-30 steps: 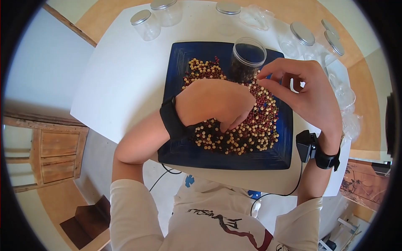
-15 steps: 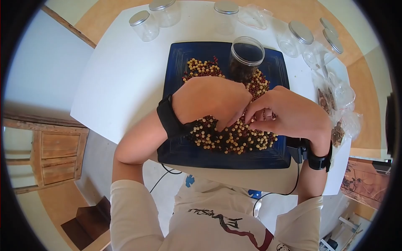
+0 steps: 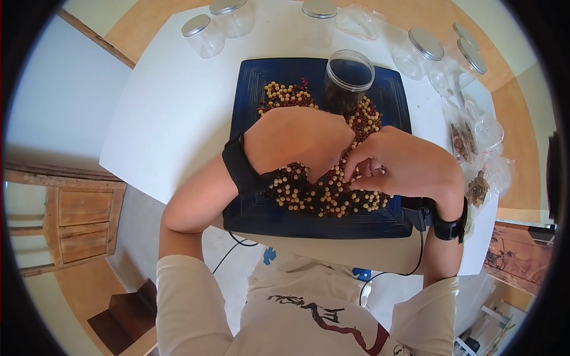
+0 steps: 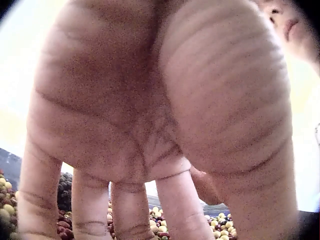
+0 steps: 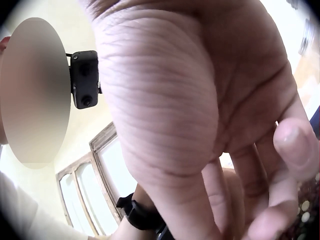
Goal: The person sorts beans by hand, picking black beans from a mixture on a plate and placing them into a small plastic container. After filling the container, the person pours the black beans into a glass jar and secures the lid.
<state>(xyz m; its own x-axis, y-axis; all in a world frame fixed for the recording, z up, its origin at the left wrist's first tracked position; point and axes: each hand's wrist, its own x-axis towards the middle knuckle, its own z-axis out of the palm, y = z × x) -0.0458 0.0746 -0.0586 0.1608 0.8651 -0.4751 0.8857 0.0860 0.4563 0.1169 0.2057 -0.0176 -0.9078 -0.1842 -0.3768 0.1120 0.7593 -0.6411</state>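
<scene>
A square blue tray (image 3: 380, 228) holds a spread of mixed yellow, red and dark beans (image 3: 338, 204). Over its middle is my left hand (image 3: 297, 139), palm down; in the left wrist view that hand (image 4: 150, 100) has fairly straight fingers reaching down among the beans (image 4: 220, 227). My right hand (image 3: 404, 160) is low over the right side of the beans, thumb and forefinger slightly apart, other fingers bent. The right wrist view shows this hand (image 5: 165, 115) with nothing visible in it. An uncovered clear jar (image 3: 341, 98) with dark contents stands at the tray's back.
Lidded clear jars stand at the table's back left (image 3: 208, 41), back middle (image 3: 319, 26) and back right (image 3: 415, 53). Plastic bags (image 3: 493, 172), some with brown contents, lie along the right edge. A cable (image 3: 409, 274) hangs from the right wrist camera.
My right hand has moved from beside the jar down and toward me to the beans, its thumb and forefinger now a little apart. My left hand has shifted slightly left.
</scene>
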